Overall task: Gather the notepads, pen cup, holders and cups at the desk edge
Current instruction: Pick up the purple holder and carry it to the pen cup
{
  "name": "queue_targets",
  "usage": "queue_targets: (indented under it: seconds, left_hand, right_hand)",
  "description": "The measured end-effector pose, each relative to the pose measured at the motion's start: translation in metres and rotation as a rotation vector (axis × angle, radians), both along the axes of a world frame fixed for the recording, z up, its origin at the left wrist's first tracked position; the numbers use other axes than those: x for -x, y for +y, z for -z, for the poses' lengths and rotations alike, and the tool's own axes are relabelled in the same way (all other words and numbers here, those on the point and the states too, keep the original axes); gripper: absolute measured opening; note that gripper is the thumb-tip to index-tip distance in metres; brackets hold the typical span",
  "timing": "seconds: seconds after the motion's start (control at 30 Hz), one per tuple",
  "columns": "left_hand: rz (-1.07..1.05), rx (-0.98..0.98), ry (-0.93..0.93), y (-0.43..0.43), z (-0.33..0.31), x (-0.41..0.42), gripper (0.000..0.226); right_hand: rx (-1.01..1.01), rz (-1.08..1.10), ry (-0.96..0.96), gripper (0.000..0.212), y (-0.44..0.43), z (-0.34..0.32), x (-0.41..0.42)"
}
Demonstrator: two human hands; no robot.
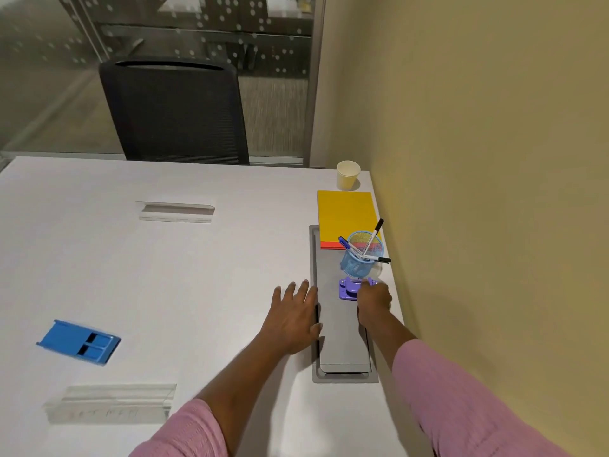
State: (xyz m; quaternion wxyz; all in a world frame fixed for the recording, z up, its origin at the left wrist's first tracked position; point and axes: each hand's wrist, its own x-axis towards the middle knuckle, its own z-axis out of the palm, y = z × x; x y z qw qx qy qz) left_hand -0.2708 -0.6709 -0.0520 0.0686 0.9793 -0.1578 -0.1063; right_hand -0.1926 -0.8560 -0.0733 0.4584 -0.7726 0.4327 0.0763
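- near clear holder (108, 404): low left on the surface (197, 275), long axis left-right, well apart from both hands
- blue holder (79, 341): just beyond it, further left, also stray — left hand is the nearer one for both, reach goes left
- left hand (293, 319): fingers released, spread flat on the surface beside the grey hatch (336, 338), holding nothing
- right hand (374, 300): fingers curled, grasping the right end of the purple holder (349, 288), which sits on the hatch just short of the pen cup (361, 260)
- beyond: notepads (344, 214), then paper cup (347, 174), in line along the wall edge — looks gathered
- far clear holder (176, 212): mid-surface, well left of the notepads, not yet fetched
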Motion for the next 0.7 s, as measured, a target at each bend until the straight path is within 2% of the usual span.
queue_targets:
  seconds: [0.13,0.33,0.57,0.7]
  left_hand:
    - [-0.011,-0.014,-0.019,0.010,0.000,0.005,0.074]
    - [-0.042,-0.032,0.026,0.025,0.003,0.013,0.075]
    - [-0.097,-0.030,-0.012,0.048,-0.003,0.016,0.071]
    - [-0.142,-0.027,-0.002,0.059,-0.008,0.023,0.068]
  right_hand:
    - [0.099,-0.036,0.070,0.041,0.001,-0.002,0.000]
    - [0.103,-0.005,0.079,0.047,0.002,0.001,-0.002]
    - [0.118,-0.006,0.110,0.053,0.006,-0.001,-0.003]
    - [0.176,-0.071,0.165,0.053,0.008,-0.001,-0.002]
